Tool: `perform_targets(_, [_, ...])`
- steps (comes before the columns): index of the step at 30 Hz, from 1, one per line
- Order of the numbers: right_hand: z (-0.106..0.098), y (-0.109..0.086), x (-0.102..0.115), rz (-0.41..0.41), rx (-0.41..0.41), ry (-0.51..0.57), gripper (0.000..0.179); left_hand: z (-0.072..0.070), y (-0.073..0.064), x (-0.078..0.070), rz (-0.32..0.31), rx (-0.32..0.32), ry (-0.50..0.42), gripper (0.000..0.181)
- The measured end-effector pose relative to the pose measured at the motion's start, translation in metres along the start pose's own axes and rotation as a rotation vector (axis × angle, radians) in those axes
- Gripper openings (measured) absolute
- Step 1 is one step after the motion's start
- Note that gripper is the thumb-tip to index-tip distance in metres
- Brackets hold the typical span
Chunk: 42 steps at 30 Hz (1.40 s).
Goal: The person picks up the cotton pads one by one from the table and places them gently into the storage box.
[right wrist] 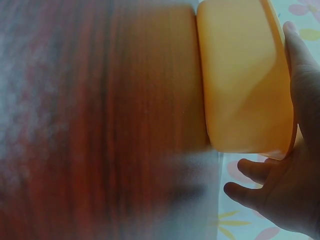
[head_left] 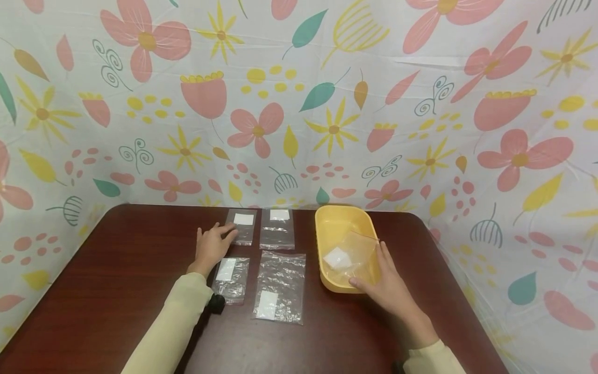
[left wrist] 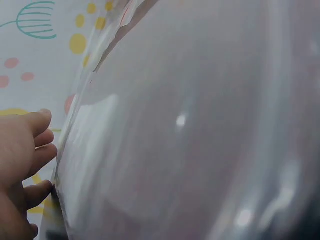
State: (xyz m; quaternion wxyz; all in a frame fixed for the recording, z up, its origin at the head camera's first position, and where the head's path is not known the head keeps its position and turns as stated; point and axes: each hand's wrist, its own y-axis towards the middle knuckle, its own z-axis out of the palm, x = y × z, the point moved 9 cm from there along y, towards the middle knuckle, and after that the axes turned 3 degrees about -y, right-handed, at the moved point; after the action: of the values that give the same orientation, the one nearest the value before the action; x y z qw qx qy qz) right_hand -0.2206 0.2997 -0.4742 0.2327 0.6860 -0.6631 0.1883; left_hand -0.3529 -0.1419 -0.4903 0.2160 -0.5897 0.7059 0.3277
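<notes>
My left hand (head_left: pixel 212 246) reaches to the far left clear plastic zip bag (head_left: pixel 242 236), fingertips at its left edge. In the left wrist view, its fingers (left wrist: pixel 42 155) are loosely bent beside clear plastic that fills much of the picture. My right hand (head_left: pixel 390 288) is spread at the near right corner of a yellow tray (head_left: pixel 327 280), thumb toward the front and fingers along the right side. Another clear bag with a white label (head_left: pixel 338 258) lies over the tray's inside, its right side between thumb and fingertips. The right wrist view shows the tray's outer wall (right wrist: pixel 245 80).
More labelled clear bags lie flat on the dark wooden table: one at the back (head_left: pixel 277 231), a small one at front left (head_left: pixel 238 288) and a larger one (head_left: pixel 282 283) in front. A flowered cloth (head_left: pixel 261 171) hangs behind the table and along its sides.
</notes>
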Motion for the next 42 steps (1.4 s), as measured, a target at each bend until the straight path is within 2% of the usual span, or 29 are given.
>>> perform_targets(18, [0.0005, 0.0001, -0.0005, 0.005, -0.002, -0.002, 0.123, 0.0077, -0.0009, 0.0058, -0.029, 0.057, 0.069, 0.045])
perform_targets(42, [0.0, 0.001, 0.0007, -0.011, -0.01, -0.008, 0.124, 0.0057, 0.0001, 0.0039, -0.035, 0.031, 0.082, 0.036])
